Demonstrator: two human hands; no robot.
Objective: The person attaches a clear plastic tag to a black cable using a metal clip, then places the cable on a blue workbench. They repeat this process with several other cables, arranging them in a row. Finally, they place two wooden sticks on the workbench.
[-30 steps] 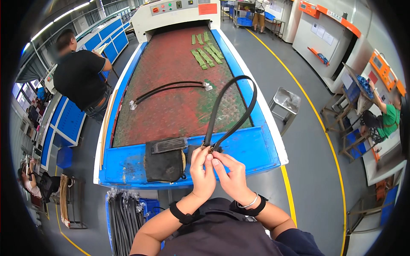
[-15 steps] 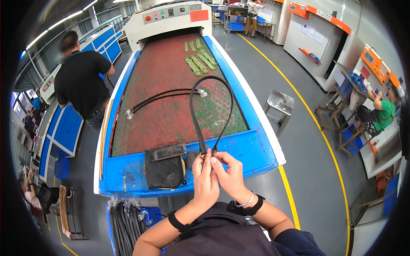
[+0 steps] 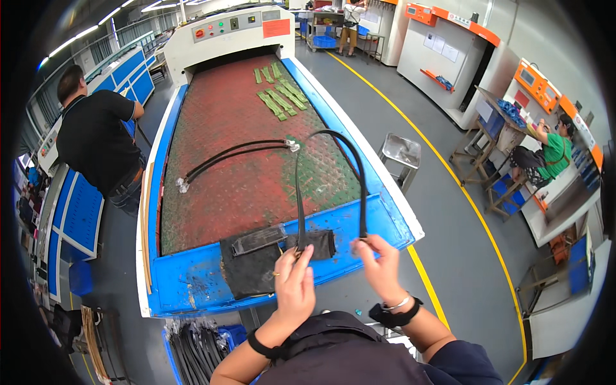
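Black strap (image 3: 361,186), arched over the conveyor's (image 3: 387,221) near right corner, its ends pinched apart by left hand (image 3: 295,289) and right hand (image 3: 383,273) at the near edge; open belt (image 3: 221,221) extends leftward below paired straps (image 3: 234,154).

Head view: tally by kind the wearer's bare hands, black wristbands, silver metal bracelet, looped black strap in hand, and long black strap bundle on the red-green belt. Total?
Bare hands (left hand, right hand): 2
Black wristbands: 2
Silver metal bracelet: 1
Looped black strap: 1
Long black strap bundle: 1
Total: 7
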